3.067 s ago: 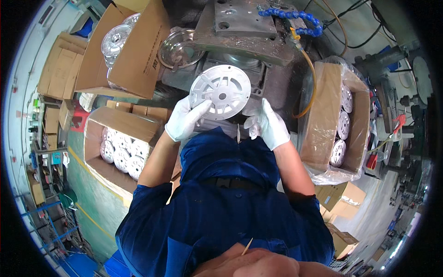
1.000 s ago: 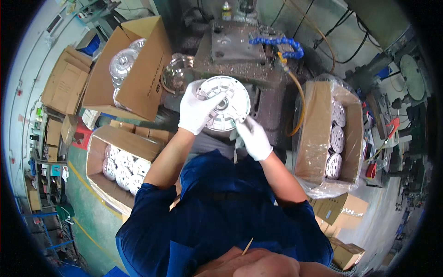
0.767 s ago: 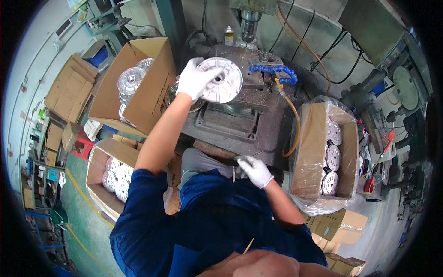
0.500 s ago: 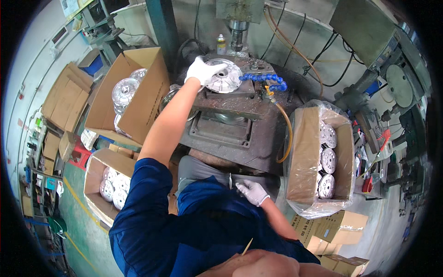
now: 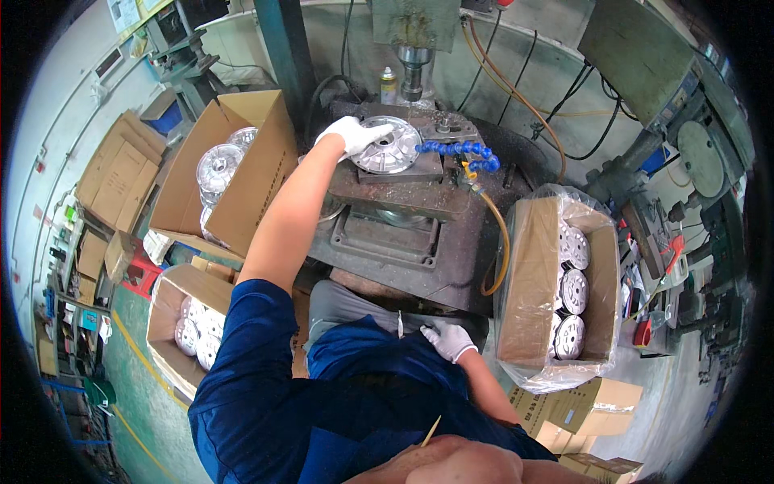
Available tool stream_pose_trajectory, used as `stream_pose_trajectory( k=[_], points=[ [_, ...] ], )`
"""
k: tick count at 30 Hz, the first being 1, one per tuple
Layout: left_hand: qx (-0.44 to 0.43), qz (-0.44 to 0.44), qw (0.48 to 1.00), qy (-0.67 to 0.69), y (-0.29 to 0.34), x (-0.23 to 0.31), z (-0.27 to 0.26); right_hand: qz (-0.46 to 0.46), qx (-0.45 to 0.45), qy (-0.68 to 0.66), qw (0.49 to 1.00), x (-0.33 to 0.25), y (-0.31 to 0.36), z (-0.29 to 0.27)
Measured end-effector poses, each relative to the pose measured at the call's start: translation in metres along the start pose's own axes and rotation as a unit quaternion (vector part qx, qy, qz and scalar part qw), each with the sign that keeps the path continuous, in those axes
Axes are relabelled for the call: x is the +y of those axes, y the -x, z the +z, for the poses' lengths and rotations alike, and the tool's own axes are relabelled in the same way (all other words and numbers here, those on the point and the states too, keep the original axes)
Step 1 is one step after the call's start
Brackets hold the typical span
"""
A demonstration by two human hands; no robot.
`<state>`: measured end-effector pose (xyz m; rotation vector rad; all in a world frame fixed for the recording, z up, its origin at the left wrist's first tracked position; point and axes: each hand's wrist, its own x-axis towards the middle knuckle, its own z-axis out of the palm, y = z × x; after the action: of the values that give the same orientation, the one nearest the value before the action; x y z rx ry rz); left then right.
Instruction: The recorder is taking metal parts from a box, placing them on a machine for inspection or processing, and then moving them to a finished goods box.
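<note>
My left hand [image 5: 348, 137], in a white glove, is closed on the left rim of a round, ribbed silver metal disc [image 5: 393, 155] with a hole at its centre. One digit lies across the disc's top face; the fingers below the rim are hidden. This disc sits on a metal fixture [image 5: 379, 192] on the machine table, below the drill spindle [image 5: 413, 74]. A blue jointed coolant hose [image 5: 455, 148] reaches toward its right edge. Down by my lap, my right hand [image 5: 450, 340], also white-gloved, rests with its fingers apart and nothing seen in them.
A tall carton [image 5: 258, 189] with similar discs stands left, and a lower carton [image 5: 165, 355] of discs nearer. At right is a plastic-lined carton [image 5: 528, 282] of discs. A spray can [image 5: 389, 85] stands behind the fixture, and a yellowish hose [image 5: 506, 242] curves down the table's right side.
The whole view has shifted slightly. The disc under my left hand appears to lie flatter on the fixture, and the hand has moved slightly with it. My right hand stays by my lap.
</note>
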<state>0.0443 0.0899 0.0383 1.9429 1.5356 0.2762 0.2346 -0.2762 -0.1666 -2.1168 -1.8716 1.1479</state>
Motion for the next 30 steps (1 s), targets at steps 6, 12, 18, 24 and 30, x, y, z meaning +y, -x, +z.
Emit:
stream_pose_trajectory(
  k=[6,12,18,24,30],
  points=[
    [-0.039,-0.026,0.998,-0.048,0.006,0.004,-0.004,0.003,-0.020,0.017,1.000,0.015,0.000,0.012],
    [0.008,0.033,0.999,-0.033,0.007,0.007,-0.008,0.019,-0.029,0.010,0.999,0.020,-0.002,0.012],
    [0.192,0.038,0.980,0.011,-0.008,-0.021,0.020,0.016,-0.015,-0.005,1.000,0.021,-0.001,0.014],
    [0.069,0.021,0.995,0.069,-0.016,-0.029,0.018,0.006,-0.014,-0.015,1.000,0.032,0.002,0.025],
    [0.132,0.040,0.988,0.070,-0.016,-0.028,0.025,0.080,-0.032,-0.413,0.907,0.047,-0.023,0.049]
  ],
)
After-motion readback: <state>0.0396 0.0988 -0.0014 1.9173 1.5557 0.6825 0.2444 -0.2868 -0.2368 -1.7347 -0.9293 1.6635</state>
